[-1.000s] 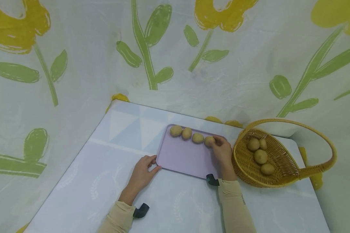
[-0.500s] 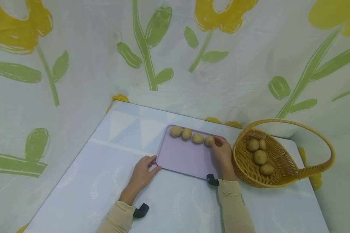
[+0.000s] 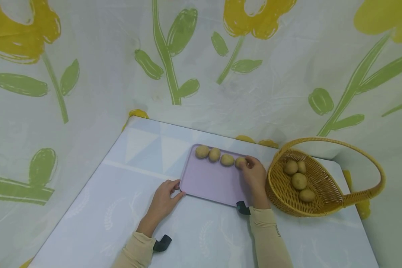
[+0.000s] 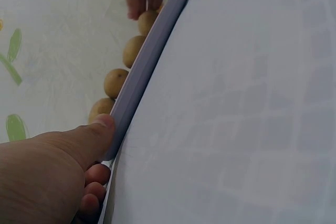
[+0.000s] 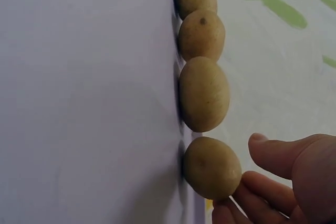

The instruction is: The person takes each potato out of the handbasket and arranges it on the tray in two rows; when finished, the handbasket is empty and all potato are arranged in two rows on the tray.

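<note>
A lilac tray [image 3: 214, 182] lies on the table with several potatoes in a row along its far edge. My left hand [image 3: 164, 197] holds the tray's near left corner; in the left wrist view its thumb [image 4: 100, 132] presses on the rim and the other fingers curl below. At the right end of the row, my right hand [image 3: 255, 176] is beside the last potato [image 5: 212, 168]. The right wrist view shows the fingers touching that potato while the thumb [image 5: 273, 153] stands apart from it. A small gap separates this potato from its neighbour [image 5: 204, 94].
Right of the tray stands a wicker basket [image 3: 325, 206] with a tall arched handle [image 3: 365, 152]; several potatoes [image 3: 299, 181] lie inside. The pale patterned table [image 3: 120, 193] meets a flower-printed cloth wall [image 3: 271, 100] at the back.
The potatoes, tray and left hand look the same as before. My right hand has shifted only very slightly beside the last potato.
</note>
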A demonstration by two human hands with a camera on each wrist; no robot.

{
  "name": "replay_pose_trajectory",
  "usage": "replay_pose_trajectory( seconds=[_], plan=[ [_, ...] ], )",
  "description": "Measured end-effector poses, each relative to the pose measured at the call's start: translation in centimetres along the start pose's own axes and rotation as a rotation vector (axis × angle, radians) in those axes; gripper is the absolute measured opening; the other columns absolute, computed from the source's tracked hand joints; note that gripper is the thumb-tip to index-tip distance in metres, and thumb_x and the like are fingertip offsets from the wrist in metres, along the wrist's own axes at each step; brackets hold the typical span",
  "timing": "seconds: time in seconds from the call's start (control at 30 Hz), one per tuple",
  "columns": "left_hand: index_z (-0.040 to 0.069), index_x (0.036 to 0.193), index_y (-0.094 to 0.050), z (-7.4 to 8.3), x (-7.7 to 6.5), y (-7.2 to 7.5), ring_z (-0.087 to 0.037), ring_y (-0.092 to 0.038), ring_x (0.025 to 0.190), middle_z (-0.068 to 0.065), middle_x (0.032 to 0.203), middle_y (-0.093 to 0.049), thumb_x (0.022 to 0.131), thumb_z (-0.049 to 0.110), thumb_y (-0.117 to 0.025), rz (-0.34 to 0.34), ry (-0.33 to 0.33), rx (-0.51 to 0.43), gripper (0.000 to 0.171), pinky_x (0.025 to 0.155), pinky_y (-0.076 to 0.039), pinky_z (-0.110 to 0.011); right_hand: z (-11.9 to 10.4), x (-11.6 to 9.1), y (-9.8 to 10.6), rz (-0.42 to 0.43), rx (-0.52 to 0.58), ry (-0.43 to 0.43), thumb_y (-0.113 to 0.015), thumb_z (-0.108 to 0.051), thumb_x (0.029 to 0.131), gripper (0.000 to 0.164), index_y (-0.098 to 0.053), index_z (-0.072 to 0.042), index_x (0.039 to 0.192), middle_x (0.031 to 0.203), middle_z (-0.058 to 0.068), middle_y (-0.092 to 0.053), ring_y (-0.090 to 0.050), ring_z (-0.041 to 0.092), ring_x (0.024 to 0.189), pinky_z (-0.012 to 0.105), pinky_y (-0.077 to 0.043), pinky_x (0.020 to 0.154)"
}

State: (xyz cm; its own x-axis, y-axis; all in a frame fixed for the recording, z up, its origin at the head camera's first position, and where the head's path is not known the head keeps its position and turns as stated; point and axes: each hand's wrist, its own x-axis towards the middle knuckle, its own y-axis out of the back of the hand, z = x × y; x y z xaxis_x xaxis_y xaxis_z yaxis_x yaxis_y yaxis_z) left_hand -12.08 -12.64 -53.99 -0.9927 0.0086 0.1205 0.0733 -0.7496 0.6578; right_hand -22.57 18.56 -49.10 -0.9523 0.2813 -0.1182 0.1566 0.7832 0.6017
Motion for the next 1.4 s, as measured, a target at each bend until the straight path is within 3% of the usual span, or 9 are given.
replay_pose_trajectory(
  seconds=[0.37, 0.53, 0.77, 0.97, 1.07, 1.23, 1.4],
  plan=[
    [0.003, 0.127, -0.068, 0.0, 0.1, -0.1, -0.012, -0.055, 0.089, 0.000, 0.098, -0.065, 0.088, 0.022, -0.081, -0.013, 0.019, -0.001, 0.045, 0.081, -0.051, -0.033, -1.7, -1.2, 0.6, 0.040, -0.015, 0.045, -0.065, -0.032, 0.099, 0.043, -0.064, -0.011, 0.136, 0.143, 0.012, -0.062, -0.058, 0.033, 0.134, 0.047, -0.047, 0.111],
    [0.003, 0.127, -0.068, 0.0, 0.1, -0.2, -0.012, -0.056, 0.089, -0.001, 0.098, -0.065, 0.088, 0.022, -0.081, -0.011, 0.012, -0.004, 0.046, 0.082, -0.051, -0.034, -2.4, -1.8, 2.0, -0.030, 0.031, 0.106, -0.065, -0.029, 0.100, 0.037, -0.068, -0.008, 0.129, 0.134, 0.014, -0.067, -0.061, 0.031, 0.129, 0.046, -0.049, 0.108],
    [0.003, 0.127, -0.068, -0.1, 0.1, -0.2, -0.012, -0.055, 0.089, 0.000, 0.098, -0.064, 0.088, 0.022, -0.081, -0.012, 0.011, -0.003, 0.045, 0.081, -0.051, -0.033, -3.2, -3.1, 5.4, -0.146, -0.040, 0.265, -0.066, -0.030, 0.101, 0.033, -0.070, -0.008, 0.125, 0.126, 0.012, -0.072, -0.066, 0.030, 0.122, 0.048, -0.053, 0.102],
    [0.002, 0.126, -0.068, -0.2, 0.2, 0.0, -0.014, -0.056, 0.088, -0.001, 0.097, -0.065, 0.087, 0.022, -0.082, 0.001, 0.002, 0.001, 0.046, 0.081, -0.051, -0.034, -3.6, -3.8, 8.3, -0.181, -0.068, 0.323, -0.066, -0.037, 0.100, 0.038, -0.071, -0.007, 0.124, 0.123, 0.012, -0.073, -0.066, 0.028, 0.119, 0.042, -0.053, 0.098],
    [0.002, 0.125, -0.069, -0.1, 0.2, 0.0, -0.013, -0.055, 0.088, -0.001, 0.096, -0.065, 0.086, 0.022, -0.082, 0.009, -0.005, 0.004, 0.046, 0.080, -0.051, -0.033, -3.3, -3.8, 10.0, -0.219, -0.081, 0.329, -0.065, -0.037, 0.101, 0.038, -0.070, -0.008, 0.125, 0.123, 0.012, -0.072, -0.067, 0.025, 0.117, 0.033, -0.053, 0.096],
    [0.002, 0.125, -0.069, -0.1, 0.2, -0.1, -0.013, -0.055, 0.088, -0.001, 0.096, -0.064, 0.086, 0.022, -0.082, 0.009, -0.014, 0.009, 0.045, 0.079, -0.051, -0.033, -1.8, -2.8, 12.9, -0.326, -0.102, 0.386, -0.067, -0.031, 0.100, 0.035, -0.070, -0.006, 0.124, 0.122, 0.016, -0.072, -0.067, 0.004, 0.107, 0.016, -0.053, 0.087],
    [0.002, 0.124, -0.069, -0.1, 0.2, -0.2, -0.013, -0.055, 0.087, -0.001, 0.096, -0.064, 0.086, 0.021, -0.082, 0.008, -0.025, 0.015, 0.045, 0.079, -0.051, -0.033, 0.7, -1.4, 15.4, -0.404, -0.074, 0.458, -0.069, -0.021, 0.099, 0.031, -0.070, -0.003, 0.124, 0.120, 0.016, -0.071, -0.066, -0.004, 0.102, 0.013, -0.052, 0.085]
  ],
)
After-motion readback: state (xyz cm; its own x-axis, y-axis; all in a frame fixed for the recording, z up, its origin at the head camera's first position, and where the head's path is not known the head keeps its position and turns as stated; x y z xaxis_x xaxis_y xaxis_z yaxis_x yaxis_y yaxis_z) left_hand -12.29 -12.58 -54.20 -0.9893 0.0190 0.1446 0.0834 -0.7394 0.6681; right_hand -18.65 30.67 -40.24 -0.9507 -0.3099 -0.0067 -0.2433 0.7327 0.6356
